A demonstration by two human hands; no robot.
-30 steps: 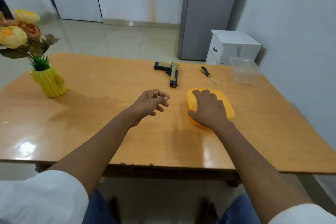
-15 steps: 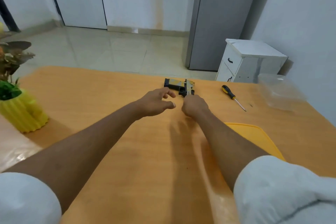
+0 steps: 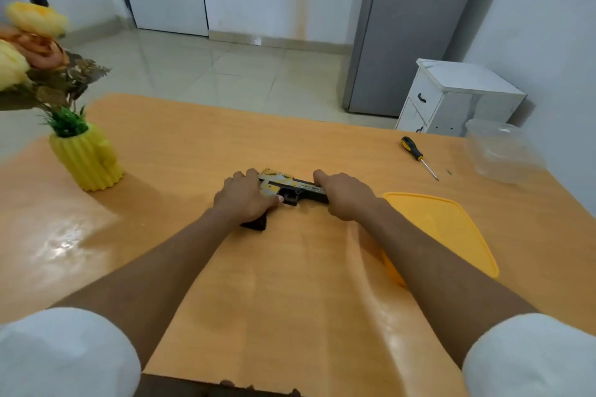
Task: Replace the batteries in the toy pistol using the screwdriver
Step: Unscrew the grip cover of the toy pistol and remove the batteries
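Gripping the toy pistol (image 3: 292,187) with both hands (image 3: 246,200) on the table (image 3: 193,151).

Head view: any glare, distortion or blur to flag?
Head view: glare patches on the glossy orange wooden table at left and lower right; wide-angle bending of the walls; left hand and right hand gripping the black-and-yellow toy pistol are fairly sharp; the yellow flowers at the edge look soft.

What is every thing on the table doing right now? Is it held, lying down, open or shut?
toy pistol: lying on the table, gripped at both ends.
left hand: curled round the grip end.
right hand: curled round the barrel end.
screwdriver: lying flat, untouched.
clear container: upright, lid off.
yellow lid: lying flat.
yellow vase: upright, holding flowers.
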